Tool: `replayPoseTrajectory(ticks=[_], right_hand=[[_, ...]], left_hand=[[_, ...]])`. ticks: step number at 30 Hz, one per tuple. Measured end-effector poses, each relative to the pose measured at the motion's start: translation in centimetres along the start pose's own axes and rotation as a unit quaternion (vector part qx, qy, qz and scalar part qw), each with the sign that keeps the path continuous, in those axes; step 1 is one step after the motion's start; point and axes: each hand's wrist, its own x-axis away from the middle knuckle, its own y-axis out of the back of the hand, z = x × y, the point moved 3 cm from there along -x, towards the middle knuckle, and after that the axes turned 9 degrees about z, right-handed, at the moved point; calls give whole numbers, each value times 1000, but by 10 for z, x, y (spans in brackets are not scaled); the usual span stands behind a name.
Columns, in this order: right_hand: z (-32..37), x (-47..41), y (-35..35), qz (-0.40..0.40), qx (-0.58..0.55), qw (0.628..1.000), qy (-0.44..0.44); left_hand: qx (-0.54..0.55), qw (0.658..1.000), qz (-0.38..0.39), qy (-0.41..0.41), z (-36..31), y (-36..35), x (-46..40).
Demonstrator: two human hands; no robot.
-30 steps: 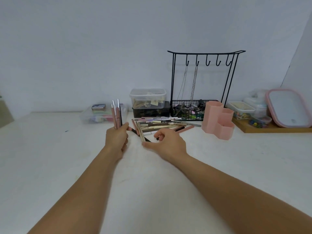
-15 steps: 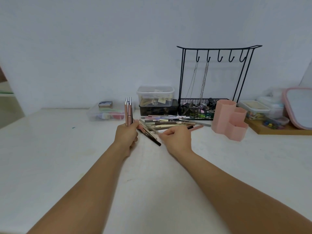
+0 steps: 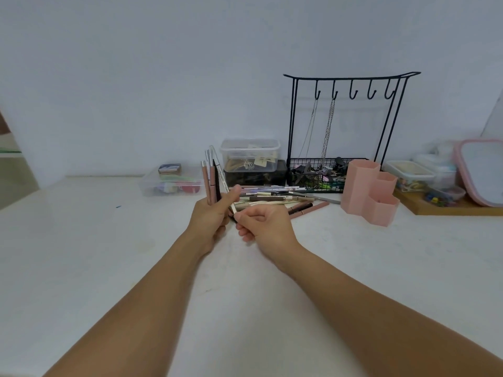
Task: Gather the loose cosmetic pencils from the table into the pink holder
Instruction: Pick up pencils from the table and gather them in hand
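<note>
**Another pencil handed across to the bundle**

Left hand (image 3: 211, 213): curled round an upright bundle of pencils (image 3: 212, 175), thumb raised and pressing against the newest one. Bundle now thicker than half a second ago, with a pale, printed pencil (image 3: 223, 183) leaning in on its right side, beside the pink and dark ones.

Right hand (image 3: 262, 223): no longer down at the pile, now lifted and brought up against the left, fingers curled, fingertips pinching the lower end of that pale pencil just below the left thumb. Whether a second pencil sits in the same pinch: cannot tell.

Loose pile (image 3: 275, 198): just beyond both hands on the table (image 3: 353, 268), lying crosswise, still holding many pencils. Pink holder (image 3: 368, 191): farther out to the right of the right hand, upright, nothing visibly standing in its compartments.

Judging by this: collecting stage only, a handful gathered, most pencils left, no drop into the holder yet. Likely next: release by the right hand, then back to the pile.
</note>
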Motion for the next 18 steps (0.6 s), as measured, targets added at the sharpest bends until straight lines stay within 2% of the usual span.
replayPoseTrajectory(ticks=[3, 5, 8, 11, 14, 18], right_hand=[[-4, -2, -1, 8, 38, 999, 3], [-2, -3, 2, -13, 133, 990, 48], [7, -2, 5, -28, 336, 935, 108], [8, -2, 10, -7, 448, 891, 71], [5, -3, 16, 0, 441, 897, 24], [4, -3, 20, -11, 421, 907, 4]], left_hand=[[-3, 1000, 11, 10, 3, -4, -1], [-21, 1000, -6, 10, 4, -6, -1], [-19, 996, -86, -2, 0, 3, -2], [-24, 988, -154, -21, -4, 21, -1], [-3, 983, -183, -21, -2, 29, -1], [-5, 986, -167, -9, 0, 27, -4]])
